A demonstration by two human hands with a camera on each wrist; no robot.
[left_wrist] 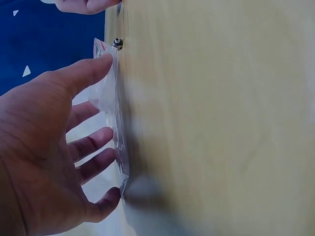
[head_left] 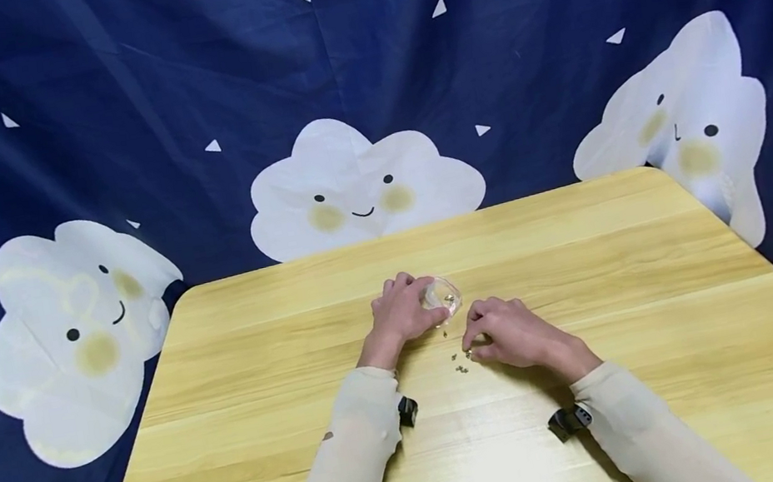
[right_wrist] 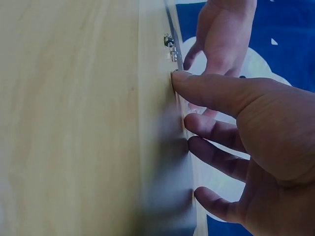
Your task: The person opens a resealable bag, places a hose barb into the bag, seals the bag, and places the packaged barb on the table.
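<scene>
On the table lies a clear plastic zip bag (head_left: 445, 286) with a few small brass-coloured metal pieces inside. My left hand (head_left: 400, 308) holds this bag between thumb and fingers; the left wrist view shows the thumb over the plastic bag (left_wrist: 106, 93) near its red-striped edge. One shiny metal piece (left_wrist: 118, 43) sits beside that edge. Just to the right and nearer, my right hand (head_left: 510, 331) pinches a tiny metal piece (head_left: 469, 354) at the tabletop with thumb and index finger. Its other fingertips (right_wrist: 194, 123) are curved down to the table.
Several loose metal pieces (head_left: 462, 369) lie in a small group left of the right hand, and a single one (head_left: 444, 335) is just below the bag. The wooden table (head_left: 239, 365) has a dark blue curtain (head_left: 163, 74) with clouds behind it.
</scene>
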